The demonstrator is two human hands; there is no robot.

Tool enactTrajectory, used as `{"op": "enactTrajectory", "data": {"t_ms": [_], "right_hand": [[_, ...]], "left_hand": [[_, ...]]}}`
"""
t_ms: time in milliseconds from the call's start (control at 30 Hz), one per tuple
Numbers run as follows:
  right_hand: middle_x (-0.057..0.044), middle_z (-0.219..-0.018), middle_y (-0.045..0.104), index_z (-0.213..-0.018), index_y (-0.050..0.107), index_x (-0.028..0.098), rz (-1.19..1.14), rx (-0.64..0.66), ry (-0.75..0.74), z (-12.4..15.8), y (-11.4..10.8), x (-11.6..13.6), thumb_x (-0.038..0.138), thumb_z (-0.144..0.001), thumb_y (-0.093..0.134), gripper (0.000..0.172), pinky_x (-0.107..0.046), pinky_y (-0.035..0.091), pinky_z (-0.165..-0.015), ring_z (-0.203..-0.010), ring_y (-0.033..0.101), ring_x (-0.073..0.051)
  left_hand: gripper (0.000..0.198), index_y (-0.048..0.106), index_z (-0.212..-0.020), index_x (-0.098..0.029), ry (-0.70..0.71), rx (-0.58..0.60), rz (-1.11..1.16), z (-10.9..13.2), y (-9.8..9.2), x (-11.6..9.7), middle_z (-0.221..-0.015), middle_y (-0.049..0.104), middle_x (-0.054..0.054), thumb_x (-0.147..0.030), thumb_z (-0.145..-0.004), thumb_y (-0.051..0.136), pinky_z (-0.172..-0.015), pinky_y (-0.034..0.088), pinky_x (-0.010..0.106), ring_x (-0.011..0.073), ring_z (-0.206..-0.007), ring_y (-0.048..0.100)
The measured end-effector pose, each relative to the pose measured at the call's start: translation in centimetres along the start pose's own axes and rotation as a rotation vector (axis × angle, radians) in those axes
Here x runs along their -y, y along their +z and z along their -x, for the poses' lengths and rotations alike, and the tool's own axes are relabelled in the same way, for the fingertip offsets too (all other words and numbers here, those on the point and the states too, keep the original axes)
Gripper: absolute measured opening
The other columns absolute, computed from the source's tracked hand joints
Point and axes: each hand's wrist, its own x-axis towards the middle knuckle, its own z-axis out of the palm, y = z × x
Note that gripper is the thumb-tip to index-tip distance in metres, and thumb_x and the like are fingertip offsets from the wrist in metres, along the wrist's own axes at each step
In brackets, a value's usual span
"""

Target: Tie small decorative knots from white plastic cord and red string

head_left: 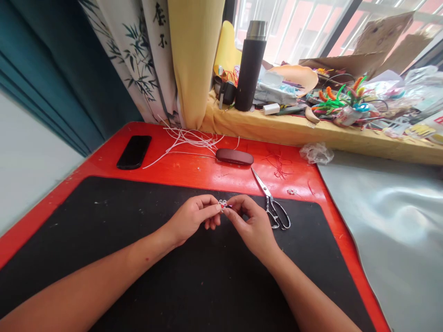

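Seen from the head camera, with the clock face centred on the fingertips, a person's left hand (195, 216) and right hand (252, 224) are meeting above a black mat (207, 295), both pinching a small white looped piece (222, 202) showing a touch of red. The piece is sitting between the thumbs and forefingers, at the dial's centre; its finer detail is too small to make out. Silver scissors (266, 190) are lying at three o'clock, near the right hand, handles resting on the mat and blades pointing across the red table (183, 173). A maroon case (234, 157) is resting at twelve, red threads (279, 166) are scattering at two, and crumpled clear plastic (316, 153) is lying farther out in the same direction. White cords (190, 140) are sprawling at eleven, while a black phone (134, 152) is lying at ten. Beyond the case, between twelve and one, a dark flask (249, 71) is standing upright on a cluttered window ledge (259, 125).
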Motion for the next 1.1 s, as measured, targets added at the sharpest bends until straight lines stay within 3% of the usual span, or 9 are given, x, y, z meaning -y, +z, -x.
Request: {"op": "enactTrajectory", "data": {"t_ms": [600,1100], "right_hand": [[-0.001,-0.079,0.068,-0.097,0.072,0.020,0.083,-0.003,-0.068,0.05,-0.16,-0.08,0.030,-0.096,0.066,0.012,-0.026,0.047,-0.063,-0.066,0.057,-0.015],[0.001,-0.074,0.061,-0.103,0.073,0.020,0.129,0.018,-0.087,0.14,-0.16,-0.04,0.030,-0.096,0.065,0.015,-0.025,0.046,-0.061,-0.065,0.056,-0.015]], "left_hand": [[0.026,0.066,-0.076,-0.016,-0.047,-0.041,0.082,0.22,0.30,-0.48,-0.065,0.068,0.001,-0.039,-0.082,0.076,-0.054,0.041,0.023,0.0106,-0.054,0.056],[0.026,0.067,-0.076,-0.016,-0.060,-0.076,0.118,-0.07,0.22,-0.52,-0.064,0.068,0.001,-0.039,-0.081,0.077,-0.054,0.042,0.022,0.0104,-0.054,0.056]]}}
